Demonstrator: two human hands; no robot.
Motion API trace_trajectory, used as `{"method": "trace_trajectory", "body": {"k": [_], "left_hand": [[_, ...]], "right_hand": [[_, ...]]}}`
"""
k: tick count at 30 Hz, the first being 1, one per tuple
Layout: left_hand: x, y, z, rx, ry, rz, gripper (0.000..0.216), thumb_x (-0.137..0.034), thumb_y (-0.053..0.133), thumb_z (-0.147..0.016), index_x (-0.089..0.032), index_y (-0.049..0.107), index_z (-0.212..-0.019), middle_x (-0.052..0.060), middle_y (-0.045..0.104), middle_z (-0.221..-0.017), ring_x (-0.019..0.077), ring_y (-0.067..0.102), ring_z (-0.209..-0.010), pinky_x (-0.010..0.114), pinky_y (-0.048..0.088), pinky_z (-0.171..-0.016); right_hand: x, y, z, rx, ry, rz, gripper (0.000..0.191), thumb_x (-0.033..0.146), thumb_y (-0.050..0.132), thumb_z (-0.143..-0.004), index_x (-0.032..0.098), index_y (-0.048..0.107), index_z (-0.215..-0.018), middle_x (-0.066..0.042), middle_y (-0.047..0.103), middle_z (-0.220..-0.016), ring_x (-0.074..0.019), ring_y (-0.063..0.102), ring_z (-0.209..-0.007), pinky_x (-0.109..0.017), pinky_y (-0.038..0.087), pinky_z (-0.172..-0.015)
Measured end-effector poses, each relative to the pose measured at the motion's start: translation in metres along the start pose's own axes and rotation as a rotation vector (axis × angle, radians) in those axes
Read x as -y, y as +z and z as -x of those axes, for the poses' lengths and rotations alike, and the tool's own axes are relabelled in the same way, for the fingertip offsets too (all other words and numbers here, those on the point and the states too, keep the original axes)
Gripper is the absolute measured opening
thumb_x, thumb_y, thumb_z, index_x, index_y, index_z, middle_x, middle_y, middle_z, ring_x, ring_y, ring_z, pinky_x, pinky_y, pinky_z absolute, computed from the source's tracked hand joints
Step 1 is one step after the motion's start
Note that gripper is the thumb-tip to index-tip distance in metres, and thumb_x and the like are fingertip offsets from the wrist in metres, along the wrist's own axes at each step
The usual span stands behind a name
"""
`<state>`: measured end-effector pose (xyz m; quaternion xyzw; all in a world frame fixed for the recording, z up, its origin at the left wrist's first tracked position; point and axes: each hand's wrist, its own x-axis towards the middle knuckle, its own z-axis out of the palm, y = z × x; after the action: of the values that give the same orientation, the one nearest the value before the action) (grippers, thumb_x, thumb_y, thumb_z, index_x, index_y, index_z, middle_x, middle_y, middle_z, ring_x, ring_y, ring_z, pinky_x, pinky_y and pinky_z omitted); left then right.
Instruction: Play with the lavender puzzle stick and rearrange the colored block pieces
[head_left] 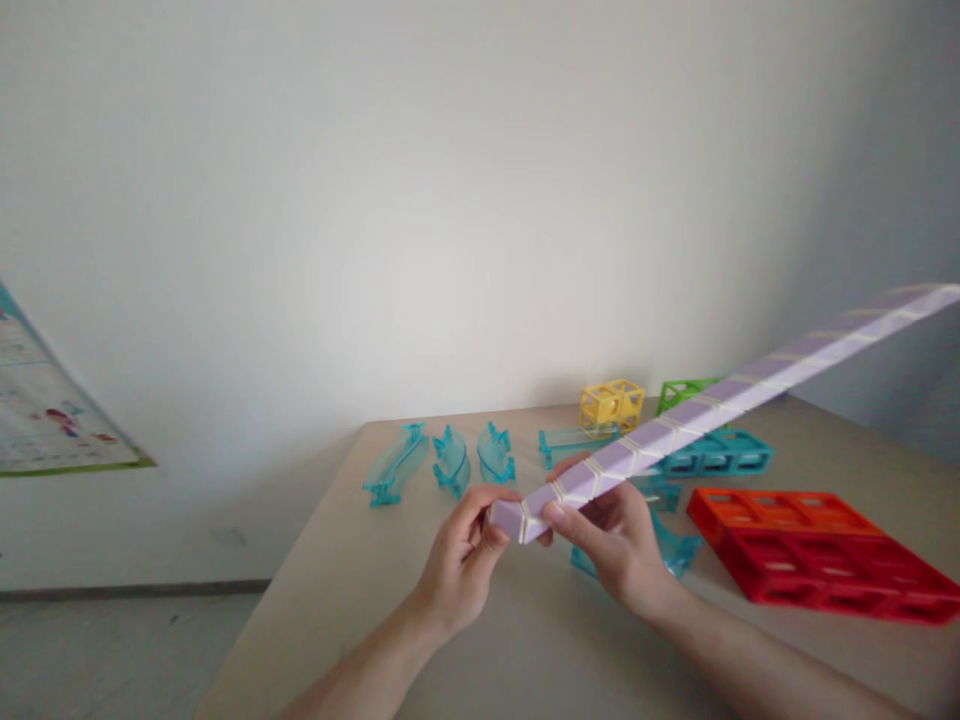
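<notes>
A long lilac segmented bar [656, 437] with pale seams is held up above the table, slanting from its near end towards the upper right edge of the view. My left hand [457, 565] pinches the near end between thumb and fingers. Slightly farther along, my right hand [619, 540] grips the same bar, thumb on the near side and fingers behind. Below and behind the right hand lies a clear blue curved track piece [679, 550], partly hidden by that hand.
On the table [322, 600], clear blue track pieces [397, 465] lie at the back left. A yellow cube frame [611, 405], a green frame [686, 390] and a teal block frame [720, 452] stand farther back. Orange and red frames [825, 560] lie right, before a wall [450, 200].
</notes>
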<state>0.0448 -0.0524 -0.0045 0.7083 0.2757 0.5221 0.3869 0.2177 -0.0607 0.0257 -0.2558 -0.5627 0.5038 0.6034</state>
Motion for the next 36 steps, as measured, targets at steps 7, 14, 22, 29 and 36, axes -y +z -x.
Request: {"method": "trace_trajectory", "body": {"k": [7, 14, 22, 29, 36], "left_hand": [[-0.004, -0.002, 0.001, 0.004, 0.051, -0.032, 0.031, -0.042, 0.043, -0.093, -0.017, 0.054, -0.107, 0.007, 0.055, -0.093, 0.0179, 0.053, -0.083, 0.028, 0.041, -0.076], [-0.01, -0.003, 0.005, 0.016, -0.038, -0.013, 0.036, -0.046, 0.054, -0.086, -0.018, 0.049, -0.107, 0.006, 0.055, -0.09, 0.0191, 0.051, -0.082, 0.03, 0.039, -0.076], [-0.005, -0.005, 0.008, 0.014, 0.067, 0.011, 0.03, -0.043, 0.054, -0.085, -0.019, 0.047, -0.101, 0.007, 0.05, -0.093, 0.0193, 0.048, -0.084, 0.031, 0.038, -0.076], [-0.012, -0.004, 0.003, 0.045, 0.003, -0.174, 0.03, -0.04, 0.045, -0.091, -0.018, 0.053, -0.11, 0.008, 0.059, -0.094, 0.0202, 0.055, -0.084, 0.03, 0.04, -0.077], [0.0, 0.004, 0.0, -0.075, -0.137, -0.111, 0.026, -0.043, 0.044, -0.092, -0.018, 0.052, -0.09, -0.002, 0.048, -0.065, 0.0119, 0.046, -0.058, 0.022, 0.036, -0.056]], "right_hand": [[-0.001, 0.0, -0.001, 0.041, 0.06, -0.118, 0.024, 0.027, 0.073, -0.077, 0.018, 0.056, -0.092, 0.0, 0.064, -0.067, -0.0134, 0.06, -0.055, -0.025, 0.049, -0.053], [0.003, 0.003, 0.001, 0.051, 0.09, -0.109, 0.03, 0.027, 0.076, -0.072, 0.02, 0.055, -0.093, 0.001, 0.062, -0.068, -0.0135, 0.057, -0.059, -0.025, 0.047, -0.056], [0.003, 0.001, 0.004, 0.105, 0.054, -0.071, 0.029, 0.028, 0.075, -0.073, 0.02, 0.056, -0.094, 0.001, 0.059, -0.072, -0.0126, 0.054, -0.062, -0.023, 0.042, -0.054], [0.003, 0.005, 0.001, -0.031, 0.087, -0.041, 0.033, 0.032, 0.077, -0.07, 0.019, 0.057, -0.093, 0.001, 0.059, -0.068, -0.0142, 0.054, -0.061, -0.026, 0.045, -0.056], [-0.003, 0.002, 0.001, -0.052, -0.056, 0.054, 0.025, 0.026, 0.075, -0.073, 0.021, 0.059, -0.091, -0.001, 0.062, -0.084, -0.018, 0.061, -0.079, -0.029, 0.05, -0.07]]}}
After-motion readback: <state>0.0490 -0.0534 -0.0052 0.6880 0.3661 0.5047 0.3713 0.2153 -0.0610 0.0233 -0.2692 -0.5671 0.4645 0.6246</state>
